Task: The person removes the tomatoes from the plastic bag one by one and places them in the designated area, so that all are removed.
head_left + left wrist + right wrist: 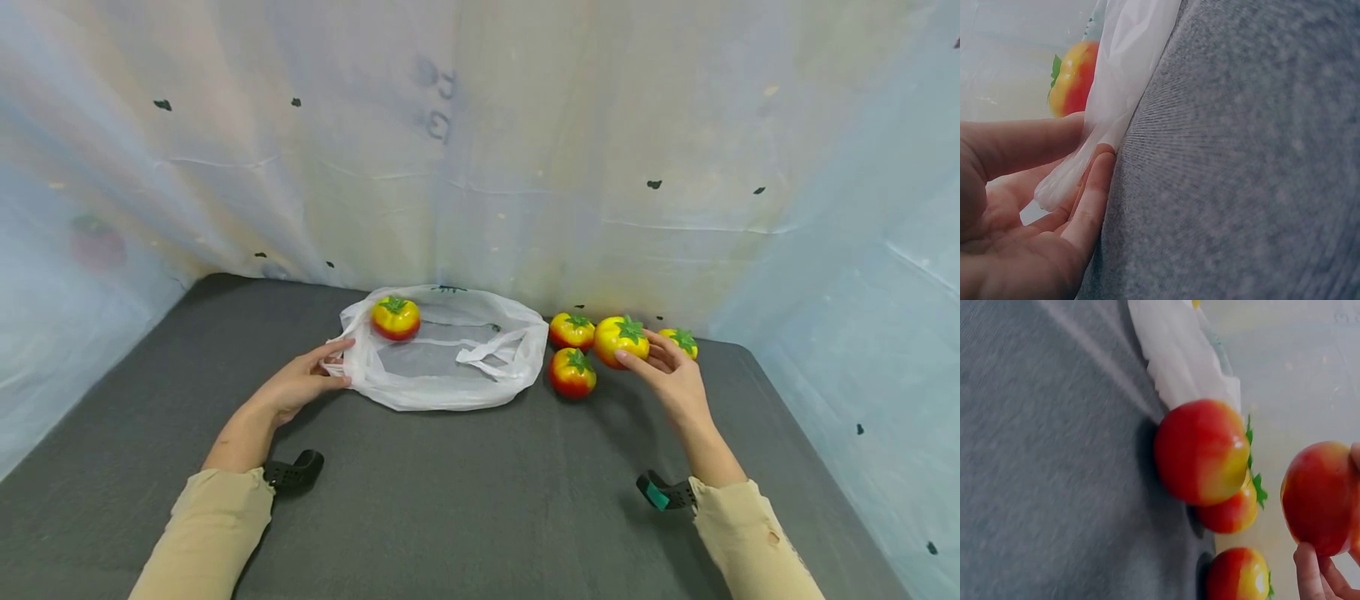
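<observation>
Head view: The left grip (303, 379) is found clamped on the left edge of a white plastic bag (435, 396). The bag is laid on a dark grey counter (465, 517), its mouth spread wide to the right of this grip. A red-and-yellow bagged fruit (395, 319) is seen within the mouth, beyond and just right of the left grip; a loose bag handle (495, 357) is noted farther right. The right grip (675, 371) is clamped on a held fruit (617, 340), leaves turned upward. Between the right grip and the bag, a rear fruit (572, 331) and a front fruit (573, 375) are placed on the counter. An outer fruit (684, 340) is partly hidden beyond the right grip.

Left wrist view: Gathered film of the bag is held between thumb and fingers of the left grip, close against the counter. The bagged fruit is sighted past the thumb, partly covered by the bag's wall.

Right wrist view: The held fruit is gripped by the fingertips (1307, 565) and is raised apart from the counter. Three other fruits are seen resting beside the right grip, near the bag's edge.
</observation>
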A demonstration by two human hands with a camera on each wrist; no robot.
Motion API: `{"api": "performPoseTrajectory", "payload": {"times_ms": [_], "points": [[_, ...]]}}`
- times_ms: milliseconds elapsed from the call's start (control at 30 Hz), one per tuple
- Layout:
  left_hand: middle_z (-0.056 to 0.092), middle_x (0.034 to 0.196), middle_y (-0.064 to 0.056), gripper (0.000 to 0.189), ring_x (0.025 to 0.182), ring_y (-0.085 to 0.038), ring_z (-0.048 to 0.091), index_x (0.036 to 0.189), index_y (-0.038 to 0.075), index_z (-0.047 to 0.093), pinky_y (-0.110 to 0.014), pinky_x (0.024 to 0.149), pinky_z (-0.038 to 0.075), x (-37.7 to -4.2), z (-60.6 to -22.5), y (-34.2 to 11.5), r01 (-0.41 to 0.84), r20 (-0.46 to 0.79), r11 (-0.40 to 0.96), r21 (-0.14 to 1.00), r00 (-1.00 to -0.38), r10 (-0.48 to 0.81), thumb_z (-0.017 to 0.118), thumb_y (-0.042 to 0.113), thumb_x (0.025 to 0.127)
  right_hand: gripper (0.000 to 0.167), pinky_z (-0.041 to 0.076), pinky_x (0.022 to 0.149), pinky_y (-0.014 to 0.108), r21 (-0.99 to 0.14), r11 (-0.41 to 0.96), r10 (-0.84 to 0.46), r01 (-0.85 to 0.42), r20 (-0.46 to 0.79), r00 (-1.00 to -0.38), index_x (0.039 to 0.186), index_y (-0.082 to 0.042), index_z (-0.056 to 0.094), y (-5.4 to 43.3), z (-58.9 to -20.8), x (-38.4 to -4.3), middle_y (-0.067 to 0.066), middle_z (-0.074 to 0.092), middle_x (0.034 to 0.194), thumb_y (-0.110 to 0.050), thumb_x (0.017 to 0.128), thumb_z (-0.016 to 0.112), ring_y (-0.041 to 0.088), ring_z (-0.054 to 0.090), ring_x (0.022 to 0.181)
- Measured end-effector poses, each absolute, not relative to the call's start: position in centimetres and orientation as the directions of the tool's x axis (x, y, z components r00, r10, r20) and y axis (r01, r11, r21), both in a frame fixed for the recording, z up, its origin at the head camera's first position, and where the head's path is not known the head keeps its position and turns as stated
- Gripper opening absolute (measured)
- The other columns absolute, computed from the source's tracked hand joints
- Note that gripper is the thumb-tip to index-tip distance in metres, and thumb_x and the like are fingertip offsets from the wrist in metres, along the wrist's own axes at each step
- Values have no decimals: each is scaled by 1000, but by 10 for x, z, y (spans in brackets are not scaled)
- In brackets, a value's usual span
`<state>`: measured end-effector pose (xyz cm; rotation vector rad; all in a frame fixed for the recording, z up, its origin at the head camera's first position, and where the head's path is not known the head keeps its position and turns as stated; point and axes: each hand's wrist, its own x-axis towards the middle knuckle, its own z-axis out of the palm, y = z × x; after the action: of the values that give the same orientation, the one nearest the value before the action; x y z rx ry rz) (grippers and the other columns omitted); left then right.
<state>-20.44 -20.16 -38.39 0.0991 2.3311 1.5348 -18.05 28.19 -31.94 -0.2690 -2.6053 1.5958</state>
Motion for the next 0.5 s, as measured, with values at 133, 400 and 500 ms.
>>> {"api": "performPoseTrajectory", "payload": {"times_ms": [133, 400, 500], "points": [[31, 136, -24, 72, 116, -35, 36, 153, 12, 20, -47, 97, 33, -204, -384, -202, -131, -249, 412, 902, -936, 247, 60, 14, 94, 80, 34, 108, 47, -881, 454, 202, 135, -46, -978, 151, -12, 29, 288, -323, -179, 17, 37, 149, -43, 88, 67, 31, 41, 133], [23, 145, -28, 73, 122, -38, 30, 154, 13, 19, -55, 104, 29, -205, -386, -202, -144, -260, 410, 900, -935, 242, 61, 14, 94, 80, 34, 108, 47, -872, 464, 214, 155, -60, -975, 151, -11, 29, 296, -333, -178, 18, 36, 149, -44, 88, 66, 31, 40, 133], [14, 152, -30, 74, 126, -39, 27, 154, 14, 19, -58, 107, 24, -205, -387, -203, -151, -265, 406, 901, -933, 242, 61, 14, 94, 82, 32, 109, 49, -873, 457, 216, 170, -77, -973, 151, -10, 29, 298, -338, -178, 19, 34, 150, -44, 87, 67, 32, 39, 134]]}}
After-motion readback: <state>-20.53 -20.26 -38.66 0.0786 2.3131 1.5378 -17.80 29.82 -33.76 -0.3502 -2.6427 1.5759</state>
